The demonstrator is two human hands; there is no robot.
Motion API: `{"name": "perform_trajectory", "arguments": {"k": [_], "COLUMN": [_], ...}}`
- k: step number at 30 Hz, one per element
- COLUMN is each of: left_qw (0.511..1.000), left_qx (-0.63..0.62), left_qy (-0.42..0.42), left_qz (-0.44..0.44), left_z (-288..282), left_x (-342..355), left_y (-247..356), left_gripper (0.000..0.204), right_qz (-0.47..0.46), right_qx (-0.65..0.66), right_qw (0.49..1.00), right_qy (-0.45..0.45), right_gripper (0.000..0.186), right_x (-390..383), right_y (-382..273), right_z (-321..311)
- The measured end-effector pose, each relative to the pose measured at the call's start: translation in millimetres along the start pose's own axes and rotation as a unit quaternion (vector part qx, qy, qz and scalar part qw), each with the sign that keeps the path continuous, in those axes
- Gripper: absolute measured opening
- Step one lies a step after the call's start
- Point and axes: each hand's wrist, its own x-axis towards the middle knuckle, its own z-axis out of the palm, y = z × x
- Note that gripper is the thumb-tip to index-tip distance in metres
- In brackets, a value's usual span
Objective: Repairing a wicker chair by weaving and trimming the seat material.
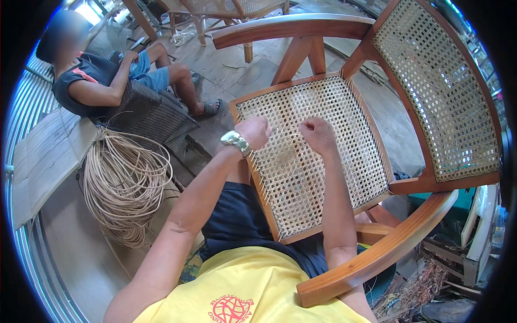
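A wooden armchair [377, 231] with a woven cane seat [291, 188] and cane back [441, 97] lies before me, its arms at the upper and lower sides. Short pegs or strand ends line the seat's edge. My left hand [253, 132], below a wristwatch, is over the seat's left part with its fingers curled. My right hand [318, 134] is closed in a pinch over the middle of the weave. What either hand holds, if anything, is too small to make out.
A seated person [89, 91] in a dark sleeveless top is at the upper left. A coil of cane [121, 188] hangs from a pale board [48, 161] at my left. Another cane chair [226, 13] stands behind; dry scraps [409, 290] lie at lower right.
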Motion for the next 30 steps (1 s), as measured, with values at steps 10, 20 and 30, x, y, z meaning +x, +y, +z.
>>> {"name": "perform_trajectory", "arguments": {"k": [10, 20, 30], "left_qw": [0.989, 0.996, 0.993], "left_qx": [0.139, 0.02, 0.051], "left_qy": [-0.041, -0.033, -0.1], "left_qz": [0.039, 0.076, 0.038], "left_z": [11.2, 45.1, 42.0], "left_x": [15.0, 15.1, 25.9], "left_y": [34.4, 20.5, 14.5], "left_gripper": [0.025, 0.02, 0.025], "right_qz": [0.061, 0.017, 0.016], "right_qx": [-0.084, -0.14, -0.112], "right_qw": [0.994, 0.99, 0.994], "right_qy": [0.02, 0.013, -0.001], "right_gripper": [0.013, 0.013, 0.015], "right_x": [-4.2, -4.8, -0.2], "right_y": [11.4, 10.5, 6.9], "right_z": [7.3, 4.5, 8.5]}}
